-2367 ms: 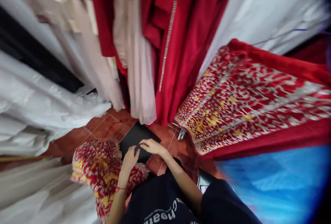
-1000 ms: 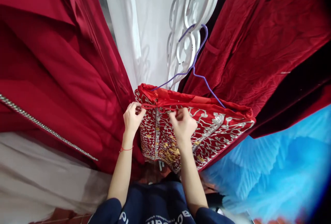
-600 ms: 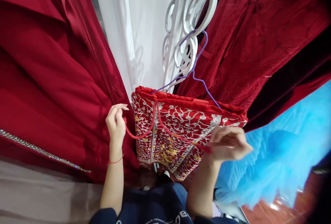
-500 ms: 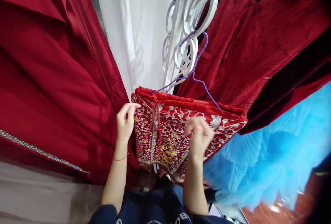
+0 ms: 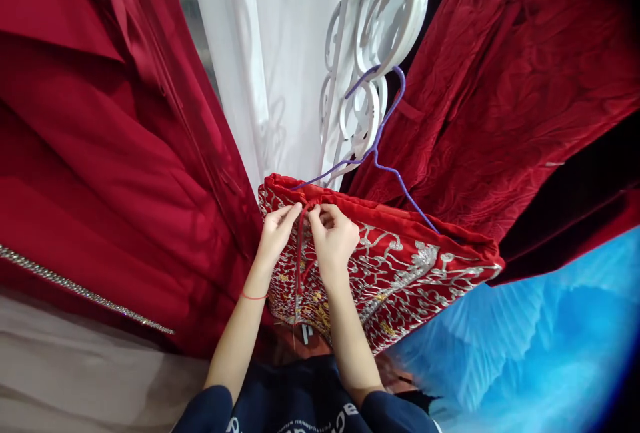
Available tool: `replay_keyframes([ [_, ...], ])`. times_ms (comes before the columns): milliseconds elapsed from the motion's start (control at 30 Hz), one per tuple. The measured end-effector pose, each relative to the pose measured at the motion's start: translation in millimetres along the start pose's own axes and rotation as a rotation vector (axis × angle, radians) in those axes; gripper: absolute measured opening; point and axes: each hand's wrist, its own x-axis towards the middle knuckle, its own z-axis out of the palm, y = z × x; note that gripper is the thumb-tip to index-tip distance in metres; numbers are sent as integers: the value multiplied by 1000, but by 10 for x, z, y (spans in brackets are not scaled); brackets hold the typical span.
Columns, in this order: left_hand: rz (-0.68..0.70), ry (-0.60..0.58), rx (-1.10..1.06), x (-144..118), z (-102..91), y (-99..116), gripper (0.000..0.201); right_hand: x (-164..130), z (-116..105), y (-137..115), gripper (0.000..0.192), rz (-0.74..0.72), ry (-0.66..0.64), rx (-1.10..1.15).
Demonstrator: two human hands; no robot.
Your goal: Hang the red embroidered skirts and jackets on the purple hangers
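A red skirt [image 5: 400,256] with silver and gold embroidery hangs by its waistband from a purple wire hanger [image 5: 389,123]. At its front, a red drawstring [image 5: 301,246] dangles from the waistband. My left hand [image 5: 278,228] pinches at the waistband just left of where the drawstring comes out. Close beside it, my right hand [image 5: 334,233] is closed with thumb and forefinger at the same spot on the right. The fingertips of both hands appear to grip the drawstring at its top, where the waistband is slightly gathered.
The hanger hooks on a white scrolled metal stand [image 5: 390,26]. Dark red garments hang at left [image 5: 125,186] and right [image 5: 500,106]. White drapery [image 5: 295,53] is behind, and a fluffy blue garment [image 5: 540,333] sits at lower right.
Both hands have come together at the top of the drawstring. The right hand moved left and up, the left moved right, and their fingers closed there.
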Motion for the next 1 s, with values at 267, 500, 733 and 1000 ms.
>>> replay_keyframes([
  [267,92,260,114,113,150,2,23,-11,-261,110,20,-126,-204,347],
  [500,-30,165,29,-36,-1,17,31,30,-255,126,55,-65,-285,1],
  [733,52,290,333,-329,-39,55,14,-27,-117,185,50,42,-438,348],
  [1000,53,564,440,-352,-571,-103,21,-12,-407,557,33,403,-1449,1153],
])
